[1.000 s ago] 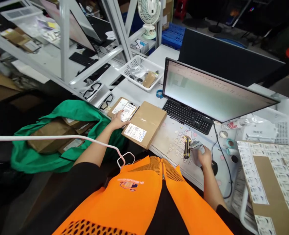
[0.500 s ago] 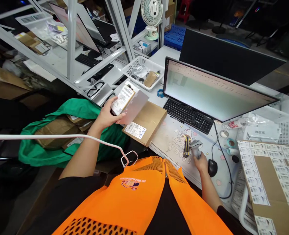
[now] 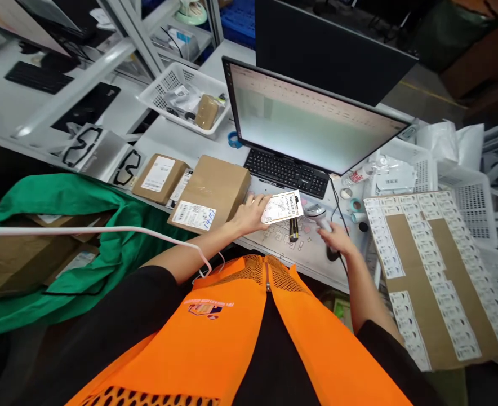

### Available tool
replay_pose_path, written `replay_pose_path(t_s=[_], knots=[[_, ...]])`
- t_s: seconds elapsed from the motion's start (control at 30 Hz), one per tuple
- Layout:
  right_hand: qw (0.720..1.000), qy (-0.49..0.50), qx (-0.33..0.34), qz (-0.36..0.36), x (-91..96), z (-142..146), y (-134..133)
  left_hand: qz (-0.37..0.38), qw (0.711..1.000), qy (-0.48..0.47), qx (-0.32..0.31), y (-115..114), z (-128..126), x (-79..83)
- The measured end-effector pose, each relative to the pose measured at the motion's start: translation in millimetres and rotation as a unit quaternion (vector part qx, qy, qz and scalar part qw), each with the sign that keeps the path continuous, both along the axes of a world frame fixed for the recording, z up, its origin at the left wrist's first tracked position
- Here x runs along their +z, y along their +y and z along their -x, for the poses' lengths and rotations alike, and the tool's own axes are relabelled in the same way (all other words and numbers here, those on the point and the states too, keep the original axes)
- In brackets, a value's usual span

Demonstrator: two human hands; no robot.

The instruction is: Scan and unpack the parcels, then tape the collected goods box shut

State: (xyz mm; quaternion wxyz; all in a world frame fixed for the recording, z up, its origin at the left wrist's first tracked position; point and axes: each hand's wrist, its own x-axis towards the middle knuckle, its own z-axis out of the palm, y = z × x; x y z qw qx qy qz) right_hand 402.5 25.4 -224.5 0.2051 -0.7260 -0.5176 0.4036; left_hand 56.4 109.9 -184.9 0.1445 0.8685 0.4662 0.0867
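My left hand [image 3: 251, 215] is closed on a flat packet with a white printed label [image 3: 279, 207], label side up over the desk mat. In my right hand [image 3: 337, 237] is a grey-white handheld barcode scanner [image 3: 316, 212], its head pointing toward the label with a small gap between them. A yellow-and-black utility knife [image 3: 293, 230] lies on the mat, just below the packet and partly covered by it. To the left of my left hand sits a large cardboard box [image 3: 219, 183] bearing a label with blue handwriting, and a smaller box [image 3: 159, 177] stands beyond it.
A monitor [image 3: 308, 124] and black keyboard [image 3: 286, 173] stand behind my hands. A white basket [image 3: 185, 96] holds small parcels. At right lies a cardboard sheet covered in labels [image 3: 443, 276]; at left, a green bag [image 3: 122, 282] holds boxes. A white cable crosses the left side.
My left hand has carried the labelled packet rightward from beside the large box to the scanner. My right hand has lifted the scanner toward it. The view has swung right.
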Motion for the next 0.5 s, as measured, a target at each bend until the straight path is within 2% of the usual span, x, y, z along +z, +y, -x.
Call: replay_pose_path(t_s=[0.07,0.13,0.23,0.3,0.37,0.5], knots=[[0.997,0.044,0.058,0.024,39.2,-3.4,-6.4,-0.002,1.000,0.029,-0.001,-0.9,-6.2,-6.9],[0.990,0.040,0.129,0.036,72.0,0.8,-8.6,-0.005,0.999,0.045,-0.003,-1.2,-9.7,-11.5],[0.980,-0.005,0.196,-0.004,98.9,12.8,-4.6,-0.007,0.998,0.060,-0.007,-0.4,-10.0,-15.9],[0.977,-0.014,0.212,-0.026,100.9,18.4,-0.3,-0.005,0.998,0.065,-0.003,0.8,-6.6,-17.1],[0.979,-0.015,0.202,-0.034,93.7,19.9,2.7,0.006,0.998,0.063,0.007,1.9,-0.7,-16.7],[0.993,0.003,0.119,0.005,70.5,13.0,-0.3,0.035,0.997,0.055,0.035,1.3,14.8,-14.9]])
